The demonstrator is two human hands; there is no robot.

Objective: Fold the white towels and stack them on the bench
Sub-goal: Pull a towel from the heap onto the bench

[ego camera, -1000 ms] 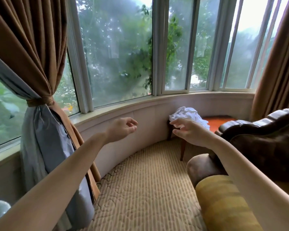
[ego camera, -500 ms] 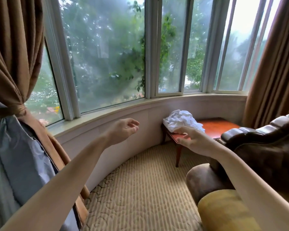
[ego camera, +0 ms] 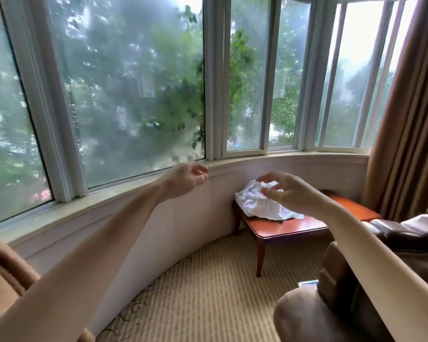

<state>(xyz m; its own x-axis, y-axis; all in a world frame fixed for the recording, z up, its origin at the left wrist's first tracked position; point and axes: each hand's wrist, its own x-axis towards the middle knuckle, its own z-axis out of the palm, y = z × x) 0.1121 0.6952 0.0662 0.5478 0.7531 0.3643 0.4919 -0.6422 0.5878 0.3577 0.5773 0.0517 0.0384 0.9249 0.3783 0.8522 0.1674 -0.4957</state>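
A crumpled heap of white towels (ego camera: 257, 206) lies on the left end of a reddish wooden bench (ego camera: 294, 228) under the bay window. My right hand (ego camera: 289, 191) is stretched out in front of the heap, fingers spread and loosely bent, holding nothing; whether it touches the cloth I cannot tell. My left hand (ego camera: 185, 180) hangs in the air to the left of the bench, before the wall below the sill, fingers relaxed and empty.
A dark leather armchair (ego camera: 405, 243) with a brown padded arm (ego camera: 307, 314) stands at the right, close to the bench. Brown curtains (ego camera: 405, 132) hang at both sides. Striped carpet (ego camera: 208, 292) runs between the curved wall and the chair.
The view has swung right and nearer, so the bench and towels look larger. My right hand has risen in front of the heap with its fingers spread wider. The left hand keeps its pose.
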